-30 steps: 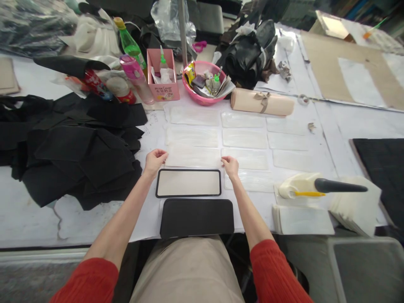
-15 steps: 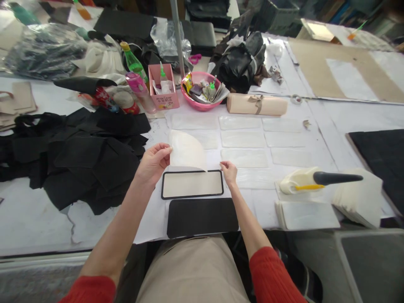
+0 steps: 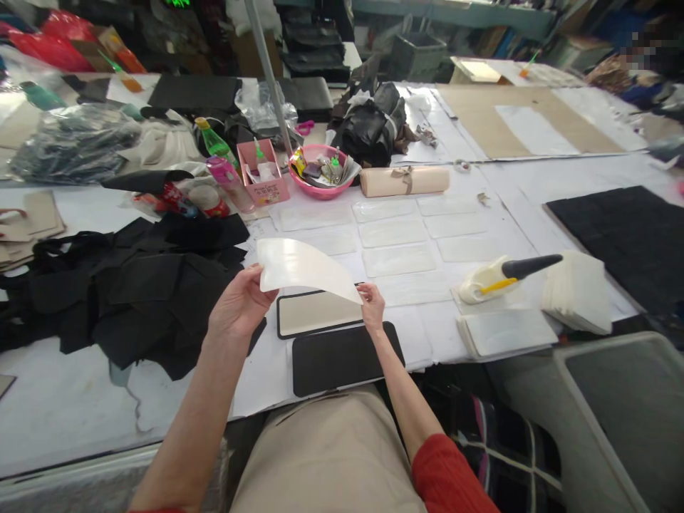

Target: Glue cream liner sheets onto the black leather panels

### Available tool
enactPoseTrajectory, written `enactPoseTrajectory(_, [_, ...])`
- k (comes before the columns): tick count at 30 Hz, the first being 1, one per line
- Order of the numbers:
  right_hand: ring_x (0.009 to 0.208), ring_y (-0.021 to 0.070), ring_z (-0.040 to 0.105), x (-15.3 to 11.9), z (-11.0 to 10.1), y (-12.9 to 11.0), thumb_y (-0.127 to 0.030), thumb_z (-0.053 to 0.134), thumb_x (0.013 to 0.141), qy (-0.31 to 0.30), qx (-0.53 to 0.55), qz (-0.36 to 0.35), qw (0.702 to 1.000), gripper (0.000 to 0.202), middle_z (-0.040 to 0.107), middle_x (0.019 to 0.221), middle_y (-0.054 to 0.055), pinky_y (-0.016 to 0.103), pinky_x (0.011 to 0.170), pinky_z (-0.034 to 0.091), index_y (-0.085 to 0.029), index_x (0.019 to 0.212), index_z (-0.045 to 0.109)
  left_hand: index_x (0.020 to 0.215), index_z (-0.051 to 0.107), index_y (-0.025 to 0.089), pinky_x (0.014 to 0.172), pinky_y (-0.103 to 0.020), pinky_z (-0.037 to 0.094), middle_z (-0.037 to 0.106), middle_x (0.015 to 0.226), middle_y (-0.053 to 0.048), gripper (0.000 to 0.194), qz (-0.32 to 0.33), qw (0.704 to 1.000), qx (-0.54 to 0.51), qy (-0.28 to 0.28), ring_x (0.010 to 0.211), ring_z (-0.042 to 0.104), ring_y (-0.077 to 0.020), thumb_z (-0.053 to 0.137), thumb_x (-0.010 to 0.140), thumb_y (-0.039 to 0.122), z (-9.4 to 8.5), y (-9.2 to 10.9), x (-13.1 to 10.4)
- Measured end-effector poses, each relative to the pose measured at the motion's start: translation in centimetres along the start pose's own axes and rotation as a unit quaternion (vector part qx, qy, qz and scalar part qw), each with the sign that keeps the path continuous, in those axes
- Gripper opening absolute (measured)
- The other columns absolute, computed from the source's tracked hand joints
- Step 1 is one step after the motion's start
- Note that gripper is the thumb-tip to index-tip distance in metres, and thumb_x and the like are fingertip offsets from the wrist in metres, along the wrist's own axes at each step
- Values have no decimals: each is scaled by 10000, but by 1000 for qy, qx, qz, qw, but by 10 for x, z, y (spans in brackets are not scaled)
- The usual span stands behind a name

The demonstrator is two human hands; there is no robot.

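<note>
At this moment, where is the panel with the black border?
In the head view, the black-bordered panel lies slightly left of centre, just beyond the plain black panel and partly hidden by the curved white sheet.

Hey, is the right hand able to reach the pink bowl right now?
Probably yes, with a stretch: just flat pale strips seem to lie between the right hand and the pink bowl. But it's pinching the white sheet, so it might need to let go first.
</note>
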State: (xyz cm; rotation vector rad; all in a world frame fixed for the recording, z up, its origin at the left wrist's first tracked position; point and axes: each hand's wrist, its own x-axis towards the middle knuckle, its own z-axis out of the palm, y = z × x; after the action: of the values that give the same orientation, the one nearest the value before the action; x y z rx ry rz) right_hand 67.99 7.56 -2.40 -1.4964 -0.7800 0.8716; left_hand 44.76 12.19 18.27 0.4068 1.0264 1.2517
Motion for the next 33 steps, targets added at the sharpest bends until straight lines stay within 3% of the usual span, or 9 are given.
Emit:
enactPoseTrajectory(5, [639, 140, 664, -16, 11, 2, -403, 722, 682, -6, 75, 49, 996, 364, 740, 921, 44, 217, 489, 457, -201, 971, 632, 788, 645, 163, 597, -177, 558, 712, 798, 13, 104, -15, 1000, -18, 13, 683, 672, -102, 636, 736, 73, -10, 1, -13])
enactPoseTrajectory(10, [688, 153, 681, -29, 18, 6, -383, 698, 699, 5, 70, 42, 997, 245, 711, 780, 11, 231, 549, 515, -196, 854, 665, 815, 644, 171, 569, -164, 553, 721, 822, 6, 123, -22, 999, -18, 23, 674, 675, -100, 642, 738, 76, -21, 5, -22])
enactPoseTrajectory(16, [671, 155, 677, -52, 25, 15, -351, 710, 675, -15, 66, 64, 996, 232, 718, 808, 22, 254, 563, 537, -196, 842, 665, 841, 644, 183, 566, -166, 555, 720, 830, 14, 138, -19, 999, -20, 15, 684, 677, -100, 654, 739, 90, -33, 11, -30])
enactPoseTrajectory(21, [791, 186, 708, -70, 41, 16, -309, 726, 669, -18, 96, 40, 994, 262, 728, 820, 29, 316, 741, 580, -206, 899, 653, 841, 645, 177, 575, -167, 553, 718, 838, 12, 124, -19, 999, -31, 3, 684, 670, -93, 637, 757, 87, -42, 14, -35])
enactPoseTrajectory(25, [737, 187, 712, -76, 49, 14, -350, 740, 677, 3, 139, 44, 989, 271, 721, 810, 25, 301, 653, 571, -205, 878, 630, 841, 643, 184, 569, -165, 546, 717, 842, 13, 126, -16, 1000, -21, 2, 683, 669, -94, 654, 750, 97, -52, 16, -39])
enactPoseTrajectory(29, [626, 178, 693, -77, 45, 6, -413, 764, 678, 12, 138, 45, 989, 275, 682, 694, 1, 274, 559, 531, -193, 794, 646, 825, 637, 178, 568, -170, 545, 717, 839, 11, 127, -21, 999, -37, 10, 682, 667, -95, 661, 741, 85, -62, 14, -41])
enactPoseTrajectory(33, [636, 184, 696, -75, 26, -9, -467, 764, 694, 39, 103, 30, 993, 320, 666, 655, -1, 273, 571, 531, -181, 785, 654, 781, 627, 163, 552, -163, 527, 703, 795, 17, 131, -1, 999, -29, 35, 652, 649, -88, 683, 703, 73, -78, 5, -38])
